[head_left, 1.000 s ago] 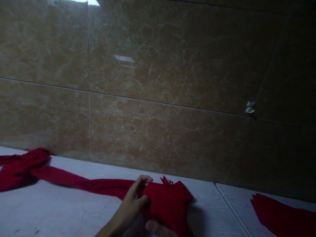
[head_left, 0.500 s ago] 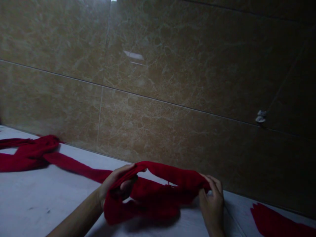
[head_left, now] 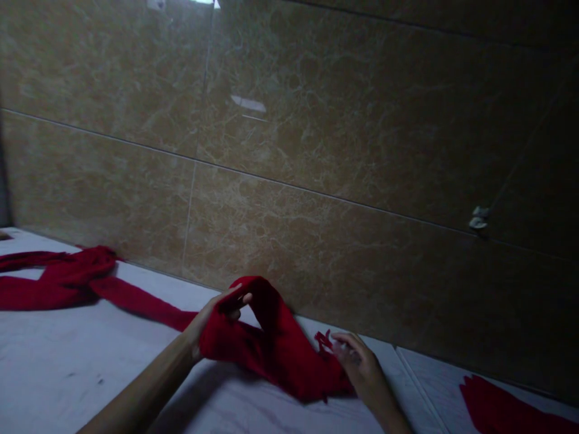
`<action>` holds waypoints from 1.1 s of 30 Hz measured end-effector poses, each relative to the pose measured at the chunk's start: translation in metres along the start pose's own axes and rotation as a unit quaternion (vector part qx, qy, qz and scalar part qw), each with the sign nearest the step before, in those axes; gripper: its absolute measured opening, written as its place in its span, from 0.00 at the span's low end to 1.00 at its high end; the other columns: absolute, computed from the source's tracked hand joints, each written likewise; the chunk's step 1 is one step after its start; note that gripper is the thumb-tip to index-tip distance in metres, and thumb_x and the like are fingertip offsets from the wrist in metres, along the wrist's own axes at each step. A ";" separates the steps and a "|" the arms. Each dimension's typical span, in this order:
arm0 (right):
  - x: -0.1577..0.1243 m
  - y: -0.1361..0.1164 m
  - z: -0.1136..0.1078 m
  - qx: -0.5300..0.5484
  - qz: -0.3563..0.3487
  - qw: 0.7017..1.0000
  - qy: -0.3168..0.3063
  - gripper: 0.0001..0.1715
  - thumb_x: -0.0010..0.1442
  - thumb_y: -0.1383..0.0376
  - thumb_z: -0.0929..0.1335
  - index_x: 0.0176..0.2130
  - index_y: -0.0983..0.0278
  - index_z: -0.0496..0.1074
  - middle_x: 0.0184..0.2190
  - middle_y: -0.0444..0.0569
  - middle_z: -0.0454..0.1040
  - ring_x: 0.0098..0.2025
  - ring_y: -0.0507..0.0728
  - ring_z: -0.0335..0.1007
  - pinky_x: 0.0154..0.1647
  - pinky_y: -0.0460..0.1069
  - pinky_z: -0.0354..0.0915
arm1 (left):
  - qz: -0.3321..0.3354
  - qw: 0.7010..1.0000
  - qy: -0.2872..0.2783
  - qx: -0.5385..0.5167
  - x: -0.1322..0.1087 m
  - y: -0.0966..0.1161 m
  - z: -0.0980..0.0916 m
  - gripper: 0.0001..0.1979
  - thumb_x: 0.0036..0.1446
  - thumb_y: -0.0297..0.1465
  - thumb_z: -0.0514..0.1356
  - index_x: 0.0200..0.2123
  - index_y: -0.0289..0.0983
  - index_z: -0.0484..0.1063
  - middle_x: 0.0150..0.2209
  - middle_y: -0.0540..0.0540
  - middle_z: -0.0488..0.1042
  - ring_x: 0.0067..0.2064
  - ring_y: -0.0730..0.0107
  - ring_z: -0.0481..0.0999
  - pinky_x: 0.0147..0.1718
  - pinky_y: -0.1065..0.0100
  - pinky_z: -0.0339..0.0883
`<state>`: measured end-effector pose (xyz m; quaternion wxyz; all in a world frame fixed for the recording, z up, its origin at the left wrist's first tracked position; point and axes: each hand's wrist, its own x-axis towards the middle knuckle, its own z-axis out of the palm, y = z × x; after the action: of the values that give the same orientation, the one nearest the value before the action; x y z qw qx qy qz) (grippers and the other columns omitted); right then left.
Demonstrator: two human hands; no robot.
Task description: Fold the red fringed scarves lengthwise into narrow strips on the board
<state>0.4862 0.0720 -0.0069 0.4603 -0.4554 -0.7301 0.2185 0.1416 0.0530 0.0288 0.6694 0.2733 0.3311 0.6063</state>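
Note:
A long red cloth strip point(head_left: 275, 343) is looped over my left hand point(head_left: 215, 319), whose fingers and thumb are closed around its upper left part. From there the loop slopes down to the right toward the white table. My right hand point(head_left: 357, 361) is at the lower right end of the cloth, fingers bent together beside a small tuft of red shreds point(head_left: 322, 342). A greyish glint shows between those fingers, too blurred to name. To the left, a narrow red strip runs from behind my left wrist to a red cloth bundle point(head_left: 76, 280).
A tan marbled tile wall point(head_left: 289, 150) rises directly behind the white table point(head_left: 58, 367). Another piece of red cloth point(head_left: 502, 407) lies at the lower right. A small white fitting with a thin cord point(head_left: 479, 218) is on the wall, and a seam crosses the tabletop at right.
My right hand has let go of the loop's upper right edge and moved left to the shredded end. The cloth's right side has dropped; my left hand still grips it.

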 end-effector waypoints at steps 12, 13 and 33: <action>-0.014 -0.004 -0.003 -0.084 0.032 0.976 -0.199 0.29 0.54 0.62 0.70 0.56 0.63 0.77 0.60 0.58 0.71 0.64 0.65 0.64 0.70 0.61 0.53 | 0.057 0.698 0.221 0.678 0.003 0.040 -0.050 0.28 0.53 0.57 0.60 0.26 0.37 0.77 0.28 0.37 0.79 0.35 0.44 0.80 0.31 0.60 0.67; -0.014 -0.005 -0.003 -0.093 0.033 0.976 -0.195 0.32 0.54 0.63 0.69 0.58 0.64 0.76 0.61 0.57 0.70 0.65 0.65 0.63 0.71 0.61 0.53 | 0.107 0.660 0.240 0.704 0.004 0.040 -0.050 0.26 0.56 0.55 0.57 0.33 0.37 0.80 0.37 0.35 0.81 0.41 0.41 0.80 0.36 0.57 0.69; -0.010 -0.025 0.007 -0.160 -0.011 0.984 -0.081 0.22 0.53 0.65 0.69 0.49 0.62 0.75 0.55 0.55 0.73 0.59 0.65 0.67 0.62 0.59 0.62 | 0.340 0.553 -0.184 0.738 -0.020 -0.098 0.064 0.06 0.64 0.31 0.60 0.37 0.40 0.78 0.36 0.45 0.81 0.40 0.61 0.77 0.53 0.56 0.59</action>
<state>0.4701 0.0523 0.0034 0.3232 -0.4959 -0.7955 0.1296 0.2524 0.0241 -0.0034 0.0234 0.8694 0.4141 0.2685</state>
